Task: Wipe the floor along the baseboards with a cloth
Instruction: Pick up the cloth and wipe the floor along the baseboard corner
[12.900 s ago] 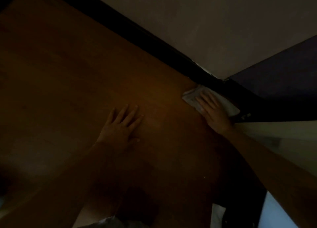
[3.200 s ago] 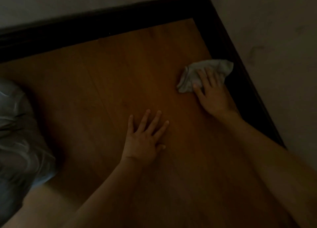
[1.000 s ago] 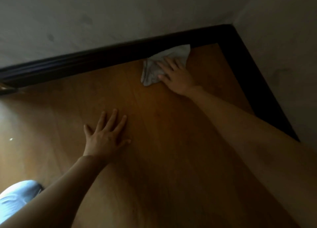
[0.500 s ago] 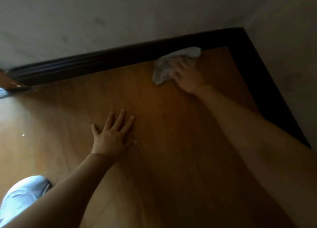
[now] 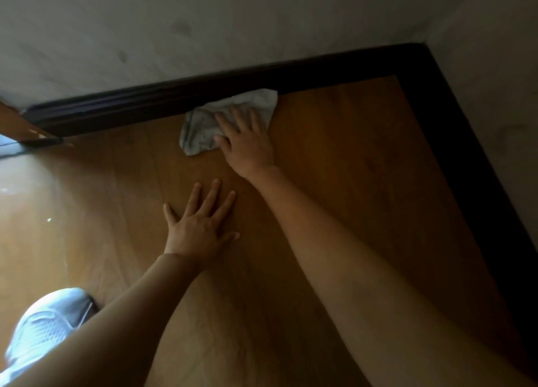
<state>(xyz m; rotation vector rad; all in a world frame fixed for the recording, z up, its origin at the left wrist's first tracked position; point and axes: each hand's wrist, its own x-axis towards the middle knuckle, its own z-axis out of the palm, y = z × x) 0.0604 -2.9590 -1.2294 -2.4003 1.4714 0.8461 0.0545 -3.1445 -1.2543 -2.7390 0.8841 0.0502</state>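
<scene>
A crumpled grey-white cloth lies on the brown wooden floor, its upper edge against the dark baseboard of the far wall. My right hand presses flat on the cloth's right part, fingers spread and pointing toward the baseboard. My left hand rests palm-down on the bare floor a little nearer to me, fingers apart, holding nothing.
A second dark baseboard runs along the right wall and meets the far one in the corner at upper right. A door edge and bright floor show at far left. My knee in light fabric is at lower left.
My right hand has slid the cloth leftward along the far baseboard, away from the corner. My left hand stays planted on the floor.
</scene>
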